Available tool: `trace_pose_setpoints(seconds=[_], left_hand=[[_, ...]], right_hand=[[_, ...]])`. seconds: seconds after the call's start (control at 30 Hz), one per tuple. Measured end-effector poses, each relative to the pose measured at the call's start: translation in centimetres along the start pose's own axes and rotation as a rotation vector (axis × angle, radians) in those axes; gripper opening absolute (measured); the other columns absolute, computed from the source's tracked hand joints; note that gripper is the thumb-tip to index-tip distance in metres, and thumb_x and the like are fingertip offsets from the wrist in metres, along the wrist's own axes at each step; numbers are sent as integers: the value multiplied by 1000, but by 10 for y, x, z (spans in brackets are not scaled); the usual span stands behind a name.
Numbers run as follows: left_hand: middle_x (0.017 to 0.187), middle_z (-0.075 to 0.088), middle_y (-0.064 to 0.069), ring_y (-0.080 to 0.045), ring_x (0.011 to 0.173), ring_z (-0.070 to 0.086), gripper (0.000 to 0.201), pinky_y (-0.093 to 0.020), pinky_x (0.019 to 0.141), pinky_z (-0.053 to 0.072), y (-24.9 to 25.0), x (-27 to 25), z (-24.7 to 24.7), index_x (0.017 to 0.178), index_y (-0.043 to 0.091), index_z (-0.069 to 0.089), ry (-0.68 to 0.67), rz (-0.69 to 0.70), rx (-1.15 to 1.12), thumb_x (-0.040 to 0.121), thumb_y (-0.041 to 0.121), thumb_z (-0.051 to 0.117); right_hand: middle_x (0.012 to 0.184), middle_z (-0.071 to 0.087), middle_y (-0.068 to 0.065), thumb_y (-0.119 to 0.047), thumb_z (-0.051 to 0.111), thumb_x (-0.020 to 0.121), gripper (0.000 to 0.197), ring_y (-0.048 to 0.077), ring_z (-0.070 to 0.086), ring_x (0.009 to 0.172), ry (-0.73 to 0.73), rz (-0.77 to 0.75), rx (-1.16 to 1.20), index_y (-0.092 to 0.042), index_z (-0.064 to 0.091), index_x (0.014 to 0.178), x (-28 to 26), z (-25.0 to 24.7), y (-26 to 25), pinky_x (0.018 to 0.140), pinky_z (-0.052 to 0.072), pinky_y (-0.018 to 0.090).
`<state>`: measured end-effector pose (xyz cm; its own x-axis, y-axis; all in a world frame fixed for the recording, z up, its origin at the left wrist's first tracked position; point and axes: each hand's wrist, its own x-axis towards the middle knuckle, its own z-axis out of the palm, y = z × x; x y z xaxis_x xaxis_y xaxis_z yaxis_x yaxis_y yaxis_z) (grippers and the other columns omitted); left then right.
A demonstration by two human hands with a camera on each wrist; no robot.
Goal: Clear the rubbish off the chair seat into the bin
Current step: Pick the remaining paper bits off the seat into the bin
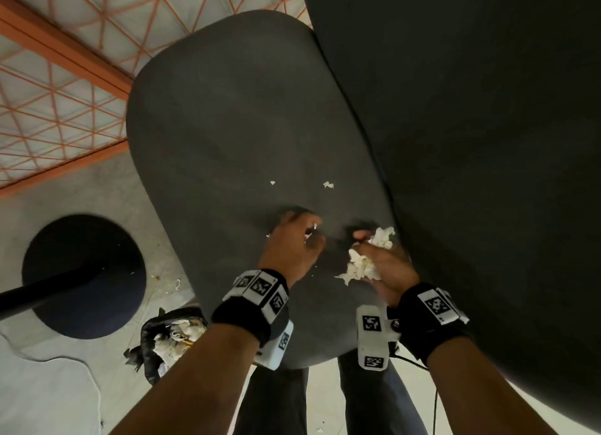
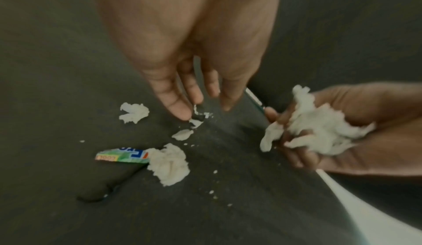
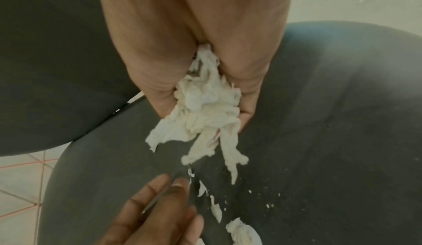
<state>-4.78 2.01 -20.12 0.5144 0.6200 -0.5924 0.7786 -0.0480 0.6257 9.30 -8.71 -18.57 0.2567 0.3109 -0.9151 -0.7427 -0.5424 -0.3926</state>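
Note:
The dark grey chair seat (image 1: 227, 125) carries torn white tissue. My right hand (image 1: 369, 250) grips a wad of white tissue (image 3: 205, 102) just above the seat, near the backrest. My left hand (image 2: 200, 109) reaches down beside it with fingers extended, the fingertips (image 2: 180, 111) touching small tissue scraps (image 2: 196, 122). A larger tissue lump (image 2: 169, 164) lies on a green sweet wrapper (image 2: 121, 156), and another tissue piece (image 2: 133, 112) lies to its left. Two tiny scraps (image 1: 328, 184) sit farther up the seat. The black bin bag (image 1: 169, 333) with rubbish in it stands on the floor, left of my left forearm.
The chair's dark backrest (image 1: 471, 125) fills the right side. A black round base (image 1: 84, 275) with a pole stands on the pale floor at left. Orange-lined floor tiles (image 1: 65, 76) lie beyond. My legs (image 1: 374, 402) are below the seat's near edge.

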Motion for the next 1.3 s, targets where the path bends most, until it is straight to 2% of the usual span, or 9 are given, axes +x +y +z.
trace_pose_setpoints(seconds=[0.17,0.4,0.53,0.63,0.8,0.93,1.03,1.17,1.3], left_hand=[[126,51,-7,-30,95,66,37,-38,83,52,7,16,1,120,18,56,72,-37,300,87,27,69],[100,67,-9,-35,88,67,15,-36,73,49,8,26,-4,90,17,67,-37,61,475,88,5,57],[95,75,3,-17,89,71,18,-33,87,57,22,20,-5,93,23,73,-59,46,217,86,11,62],[86,71,11,-6,79,67,10,-29,78,57,47,-6,3,92,25,72,-86,166,59,87,20,66],[84,62,7,-16,78,62,3,-35,70,55,58,-24,23,84,26,68,1,160,125,82,28,67],[82,74,-4,-19,75,71,4,-32,72,59,64,-16,17,84,18,76,-211,-16,-157,81,19,73],[95,77,6,-7,86,71,18,-11,71,54,64,-4,-3,103,22,77,-368,-96,-269,87,19,72],[94,77,8,-10,88,71,22,-31,95,55,46,38,-19,104,28,76,5,-75,-115,87,18,66],[120,64,-6,-28,106,64,30,-35,93,50,51,65,-13,116,23,67,78,28,231,87,19,63]], right_hand=[[67,69,8,3,55,88,17,17,61,55,23,-4,-35,-8,67,86,-4,1,2,46,48,21],[88,61,24,-5,63,88,27,16,63,51,46,8,-32,10,62,111,-2,2,8,43,48,21],[79,65,14,-28,70,87,31,25,66,70,82,-45,-68,1,69,97,4,5,6,61,55,33],[97,73,22,-45,66,86,47,34,70,88,15,-26,-10,0,70,101,5,9,-1,78,57,44],[69,69,7,-52,62,86,41,21,67,62,-57,19,-10,-12,66,77,3,11,-4,52,53,30],[91,76,16,-45,68,83,41,33,74,87,124,-14,-45,-4,73,93,5,8,3,82,59,51],[81,75,15,-40,65,88,33,34,72,76,169,-45,-24,-8,69,78,9,5,4,73,59,49],[47,56,1,-36,61,92,46,15,55,41,193,-94,-163,-13,53,54,10,0,6,45,46,23],[52,58,0,-34,62,91,44,7,56,44,142,-145,-317,-13,55,53,11,1,9,53,46,19]])
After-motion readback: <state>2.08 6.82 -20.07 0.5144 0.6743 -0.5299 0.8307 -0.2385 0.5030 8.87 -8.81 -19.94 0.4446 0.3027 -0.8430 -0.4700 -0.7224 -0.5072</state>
